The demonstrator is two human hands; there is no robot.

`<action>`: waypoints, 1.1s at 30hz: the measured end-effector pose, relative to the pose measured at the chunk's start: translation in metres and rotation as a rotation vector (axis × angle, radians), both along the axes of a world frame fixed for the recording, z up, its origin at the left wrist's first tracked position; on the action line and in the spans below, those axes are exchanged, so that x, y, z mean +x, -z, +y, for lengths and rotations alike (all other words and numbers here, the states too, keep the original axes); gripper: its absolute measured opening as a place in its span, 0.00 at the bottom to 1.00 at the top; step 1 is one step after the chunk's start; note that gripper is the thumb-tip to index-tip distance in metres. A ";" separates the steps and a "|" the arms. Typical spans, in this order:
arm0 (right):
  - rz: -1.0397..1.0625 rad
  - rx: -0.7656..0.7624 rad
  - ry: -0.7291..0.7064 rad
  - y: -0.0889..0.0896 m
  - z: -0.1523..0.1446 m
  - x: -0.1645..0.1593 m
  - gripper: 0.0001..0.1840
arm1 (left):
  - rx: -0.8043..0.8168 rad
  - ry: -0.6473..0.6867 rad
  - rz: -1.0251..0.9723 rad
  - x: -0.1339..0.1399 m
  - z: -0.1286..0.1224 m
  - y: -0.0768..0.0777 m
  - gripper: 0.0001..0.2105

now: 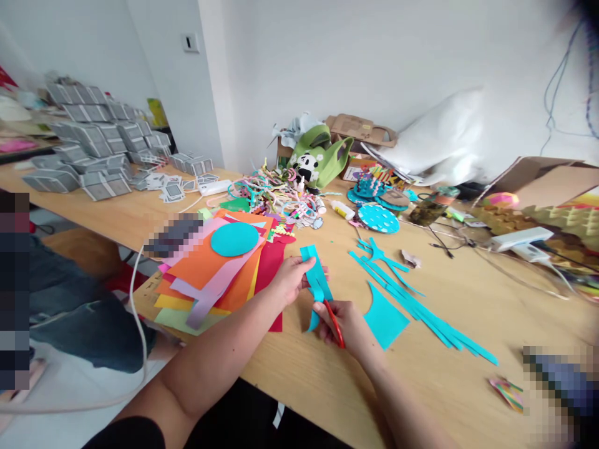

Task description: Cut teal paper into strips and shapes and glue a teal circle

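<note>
White walls behind a long wooden worktable (444,386) crowded with craft paper. Far left of the table, well away from the hands: stacked grey folded boxes (88,149). Nearer, left of the hands: fanned pile of coloured paper sheets (219,280), orange, pink, yellow and red, with a teal paper circle (234,239) lying on top. Behind the pile, toward the wall: tangle of curly paper offcuts (276,196) and a green panda bag (316,159). Left hand (292,277) closed on a teal paper strip (316,274), pinching its upper part and holding it upright just above the tabletop. Right hand (349,324) just below it, closed around red-handled scissors (334,321), blades at the strip's lower end. Right of the hands, flat on the table: teal wedge-shaped cutout (384,319) and long teal strips (421,312) fanned toward the right edge. Beyond them: dotted teal discs (378,218), white power strip (521,238), open cardboard box (543,181).
</note>
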State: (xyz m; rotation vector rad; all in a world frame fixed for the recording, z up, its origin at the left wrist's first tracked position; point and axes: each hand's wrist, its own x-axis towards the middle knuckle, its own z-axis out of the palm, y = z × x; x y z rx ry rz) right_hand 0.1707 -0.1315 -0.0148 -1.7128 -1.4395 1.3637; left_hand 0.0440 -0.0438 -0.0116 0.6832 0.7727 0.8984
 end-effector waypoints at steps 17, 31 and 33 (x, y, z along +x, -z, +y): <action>0.042 0.023 -0.020 0.001 0.001 0.001 0.32 | 0.063 0.035 -0.026 0.003 -0.004 0.004 0.12; 0.046 0.027 -0.020 0.003 0.000 0.002 0.31 | 0.058 0.024 -0.046 0.005 -0.006 0.006 0.12; 0.045 0.025 -0.017 0.003 0.001 0.002 0.31 | 0.061 0.024 -0.050 0.005 -0.005 0.006 0.12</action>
